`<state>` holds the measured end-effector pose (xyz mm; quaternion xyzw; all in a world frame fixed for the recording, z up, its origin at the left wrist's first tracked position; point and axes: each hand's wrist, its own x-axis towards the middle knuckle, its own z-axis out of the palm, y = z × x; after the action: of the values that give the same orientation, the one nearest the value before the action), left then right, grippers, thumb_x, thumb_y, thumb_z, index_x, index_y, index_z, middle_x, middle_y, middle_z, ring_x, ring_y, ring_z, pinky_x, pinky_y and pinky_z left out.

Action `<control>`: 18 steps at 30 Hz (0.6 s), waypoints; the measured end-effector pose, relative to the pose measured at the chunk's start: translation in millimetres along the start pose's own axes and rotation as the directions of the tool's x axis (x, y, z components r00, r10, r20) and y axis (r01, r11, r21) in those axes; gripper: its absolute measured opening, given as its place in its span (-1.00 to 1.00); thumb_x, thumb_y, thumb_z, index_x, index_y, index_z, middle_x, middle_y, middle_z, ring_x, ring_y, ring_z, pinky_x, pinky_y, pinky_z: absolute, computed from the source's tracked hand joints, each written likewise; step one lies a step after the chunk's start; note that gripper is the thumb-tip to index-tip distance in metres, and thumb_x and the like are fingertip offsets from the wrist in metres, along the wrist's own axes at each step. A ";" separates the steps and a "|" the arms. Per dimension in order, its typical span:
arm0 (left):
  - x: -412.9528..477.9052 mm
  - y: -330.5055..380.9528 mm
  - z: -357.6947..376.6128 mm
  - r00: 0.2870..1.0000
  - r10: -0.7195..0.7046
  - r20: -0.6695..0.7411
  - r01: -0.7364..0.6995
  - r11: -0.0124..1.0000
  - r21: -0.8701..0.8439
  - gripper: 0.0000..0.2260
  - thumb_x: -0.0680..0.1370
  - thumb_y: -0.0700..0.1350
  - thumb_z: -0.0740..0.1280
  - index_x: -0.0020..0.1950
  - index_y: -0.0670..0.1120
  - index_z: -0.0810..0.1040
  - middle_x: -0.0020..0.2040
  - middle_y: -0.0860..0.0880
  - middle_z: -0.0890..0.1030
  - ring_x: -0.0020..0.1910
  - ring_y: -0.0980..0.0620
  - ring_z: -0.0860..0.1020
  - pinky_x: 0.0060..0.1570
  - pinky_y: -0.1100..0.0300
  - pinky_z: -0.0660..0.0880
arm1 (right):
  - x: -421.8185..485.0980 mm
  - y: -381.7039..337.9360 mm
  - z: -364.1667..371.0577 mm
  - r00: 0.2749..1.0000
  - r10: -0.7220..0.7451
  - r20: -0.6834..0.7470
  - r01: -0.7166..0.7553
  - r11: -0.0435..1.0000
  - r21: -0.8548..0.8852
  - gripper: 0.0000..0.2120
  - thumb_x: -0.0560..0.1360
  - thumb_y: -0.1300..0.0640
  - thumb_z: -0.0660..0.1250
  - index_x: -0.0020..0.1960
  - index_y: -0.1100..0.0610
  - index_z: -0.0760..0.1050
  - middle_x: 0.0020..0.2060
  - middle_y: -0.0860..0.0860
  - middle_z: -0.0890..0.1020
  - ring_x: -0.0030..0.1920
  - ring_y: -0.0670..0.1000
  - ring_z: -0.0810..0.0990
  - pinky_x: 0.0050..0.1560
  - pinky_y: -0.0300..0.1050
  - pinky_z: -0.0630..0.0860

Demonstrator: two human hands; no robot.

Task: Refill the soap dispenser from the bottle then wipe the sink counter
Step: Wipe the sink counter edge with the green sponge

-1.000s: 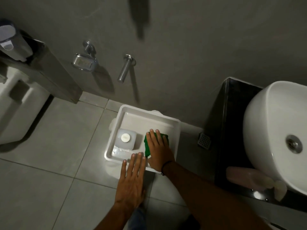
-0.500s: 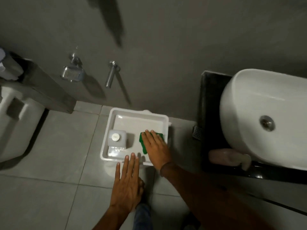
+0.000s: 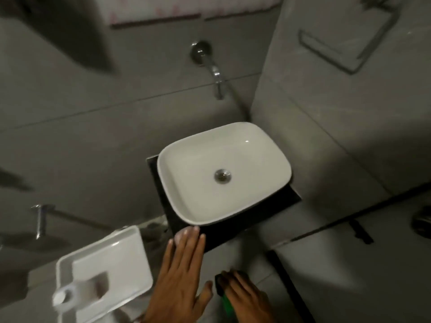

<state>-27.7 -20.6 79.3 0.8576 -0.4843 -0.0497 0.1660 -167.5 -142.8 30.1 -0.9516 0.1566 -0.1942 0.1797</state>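
My right hand (image 3: 247,297) is low in the view, closed over a green sponge (image 3: 227,305) that shows under its fingers. My left hand (image 3: 179,276) is flat with fingers apart, its tips at the front left corner of the black counter (image 3: 275,206). A pale pinkish shape (image 3: 179,234), probably the soap dispenser, shows just under those fingertips, mostly hidden. The white basin (image 3: 163,159) sits on the counter. The refill bottle (image 3: 65,297), with a white cap, stands in the white tray (image 3: 130,231) at lower left.
A chrome wall tap (image 3: 217,78) juts out above the basin. A towel holder (image 3: 338,52) hangs on the right wall and a chrome fitting (image 3: 40,220) on the left wall. Grey tiles cover floor and walls.
The view has swung right and up from the tray to the sink. My right hand has lifted the green sponge out of the tray. My left hand has moved to the counter's corner.
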 end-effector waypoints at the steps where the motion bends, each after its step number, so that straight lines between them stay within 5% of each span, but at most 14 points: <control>1: 30.4 12.5 7.3 0.998 0.067 0.006 -0.067 0.998 -0.007 -0.17 0.55 0.24 0.25 0.70 -0.14 0.09 0.73 -0.12 0.07 0.70 -0.17 0.07 0.58 -0.19 0.06 | -7.2 29.9 -15.5 0.980 0.032 0.197 -0.008 0.993 -0.120 -0.14 0.63 0.01 -0.33 -0.25 0.01 0.78 -0.19 -0.18 0.75 -0.12 -0.09 0.73 0.21 -0.22 0.47; 3: 91.4 35.0 22.2 0.984 0.171 0.053 -0.173 0.984 0.039 -0.18 0.59 0.23 0.21 0.72 -0.12 0.00 0.74 -0.10 -0.02 0.71 -0.15 -0.02 0.59 -0.21 0.02 | -0.1 93.2 -32.2 0.935 0.117 0.335 -0.012 0.954 -0.300 -0.63 0.59 0.05 0.14 0.15 -0.04 0.71 0.11 -0.13 0.73 0.17 -0.03 0.67 0.36 -0.16 0.40; 5: 153.5 57.0 39.1 0.957 0.261 0.130 -0.275 0.956 0.103 -0.21 0.61 0.23 0.17 0.71 -0.13 0.00 0.74 -0.12 -0.02 0.71 -0.16 -0.03 0.59 -0.24 0.04 | 18.4 154.1 -43.8 0.840 0.171 0.515 -0.010 0.954 -0.301 -0.54 0.34 0.02 0.46 0.24 -0.01 0.67 0.19 -0.09 0.70 0.25 0.01 0.64 0.28 -0.10 0.55; 10: 266.2 80.6 82.7 0.876 0.403 0.265 -0.458 0.867 0.196 -0.29 0.65 0.19 0.21 0.68 -0.18 0.17 0.70 -0.17 0.16 0.69 -0.20 0.11 0.59 -0.28 0.15 | 82.6 248.4 -59.9 0.881 0.212 0.423 -0.076 0.946 -0.315 -0.44 0.41 0.23 0.09 0.34 0.12 0.59 0.29 0.04 0.64 0.30 0.12 0.62 0.29 0.05 0.57; 18: 323.2 73.3 115.9 0.838 0.431 0.336 -0.506 0.844 0.179 -0.37 0.71 0.17 0.00 0.72 -0.11 -0.01 0.73 -0.10 0.01 0.71 -0.12 -0.01 0.61 -0.25 0.09 | 158.5 323.7 -25.6 0.906 0.269 0.326 -0.130 0.911 -0.391 -0.59 0.56 0.17 0.12 0.27 0.11 0.64 0.23 0.08 0.67 0.30 0.17 0.62 0.24 0.11 0.59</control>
<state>54.1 -356.8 19.1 0.7095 -0.7016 -0.0652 -0.0119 -113.5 -495.2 -28.6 -0.9660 0.2507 0.0417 0.0478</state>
